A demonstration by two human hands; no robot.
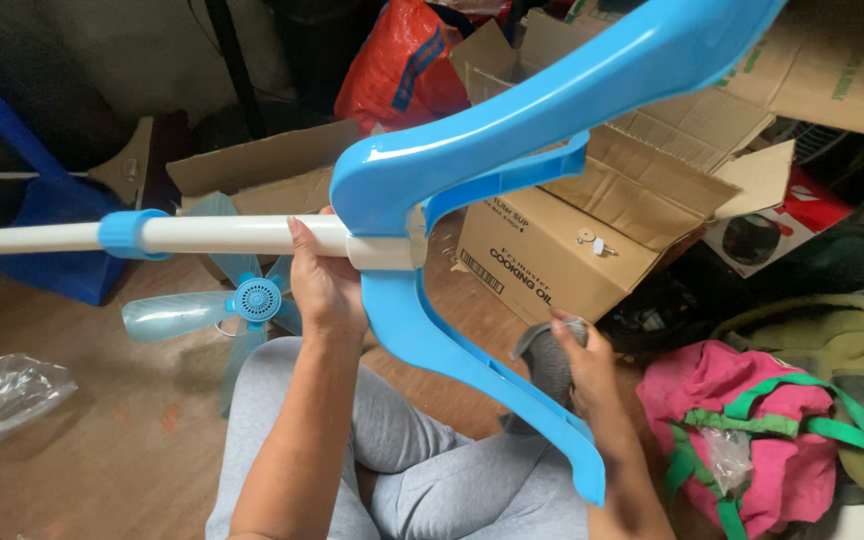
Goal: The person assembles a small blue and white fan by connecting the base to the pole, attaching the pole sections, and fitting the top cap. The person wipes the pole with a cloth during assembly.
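Wiping the blue fan stand's lower leg with a grey cloth clenched in the right hand, the left hand gripping the white pole; other legs seemingly not yet reached.

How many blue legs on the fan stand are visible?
3: one leg runs to the upper right, a second lies just beneath it, a third points down by the right hand. More may be hidden.

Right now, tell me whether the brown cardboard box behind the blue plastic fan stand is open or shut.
Open: the brown cardboard box has its top flaps spread outward behind the blue plastic fan stand.
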